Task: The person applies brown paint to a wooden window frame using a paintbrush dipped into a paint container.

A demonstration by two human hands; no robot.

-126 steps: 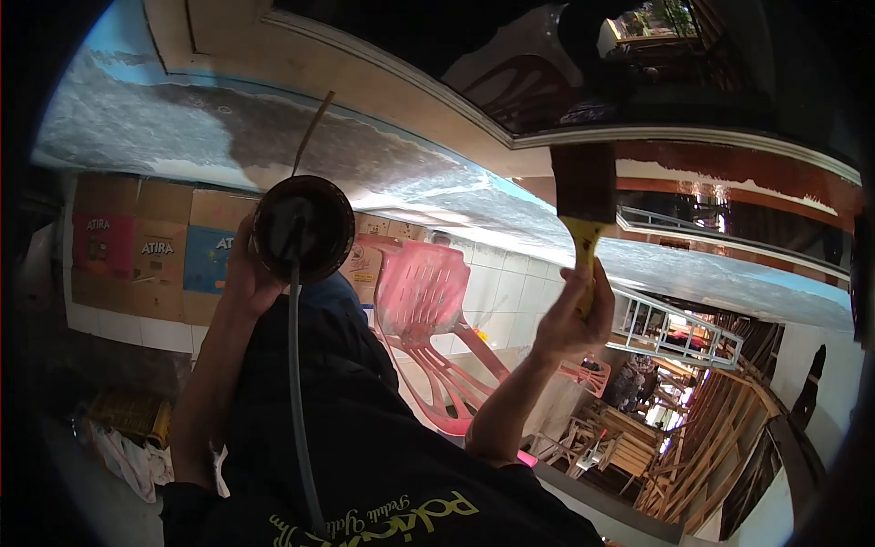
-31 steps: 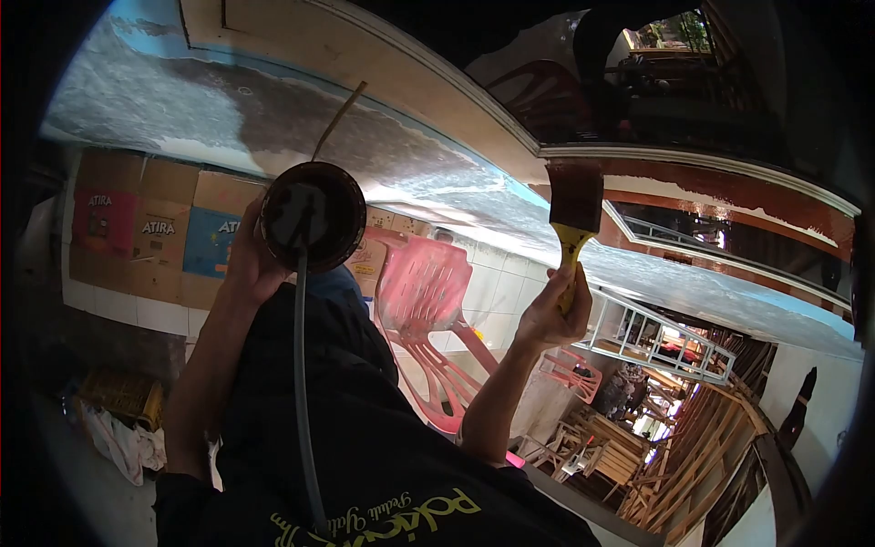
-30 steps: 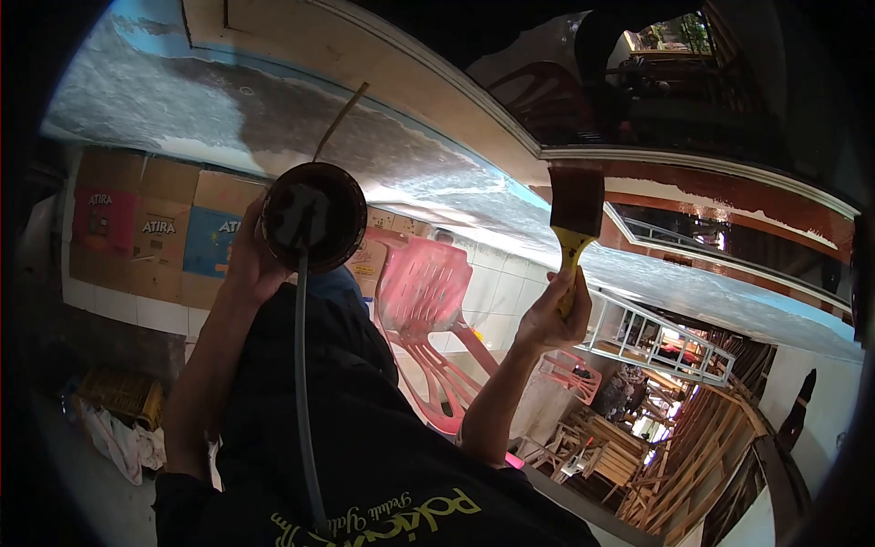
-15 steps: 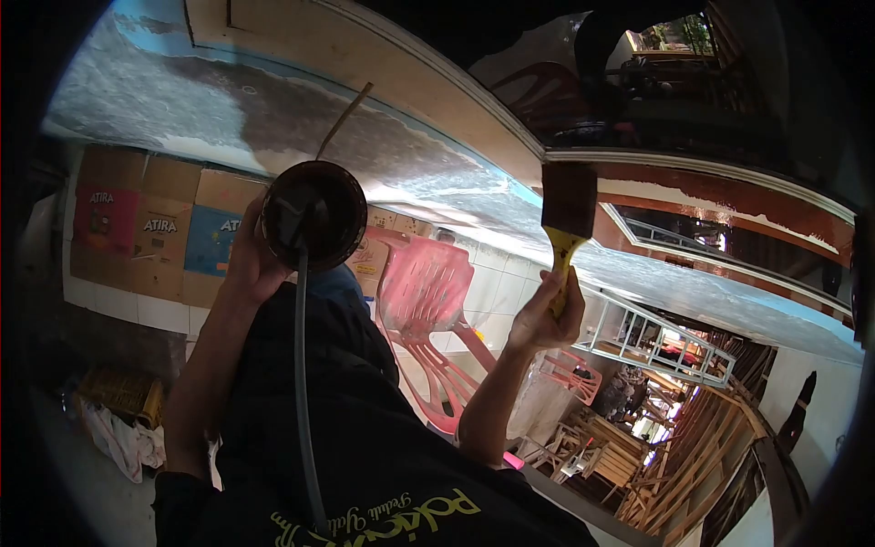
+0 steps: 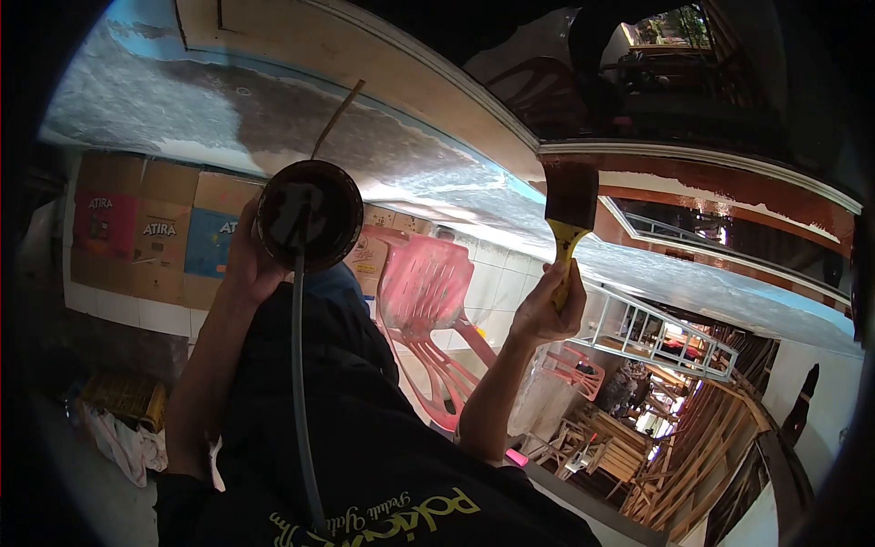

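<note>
With my left hand [image 5: 251, 264] I am holding a dark round container [image 5: 343, 230] by its side, its mouth facing me and dark liquid shining inside; my fingers are curling around behind it. A long thin grey piece [image 5: 299, 365] is running from its mouth down across my black shirt [image 5: 319, 419]. With my right hand [image 5: 550, 310] I am pinching the yellow handle of a wide brush [image 5: 571, 202] between thumb and fingers, dark bristles pointing up. Their tips are reaching the reddish-brown band [image 5: 693, 190] below the glossy dark pane [image 5: 674, 105], though I can't quite tell whether they are touching. Between my arms, a pink chair [image 5: 427, 284] is standing beyond me; cardboard [image 5: 162, 281] is lying at left.
</note>
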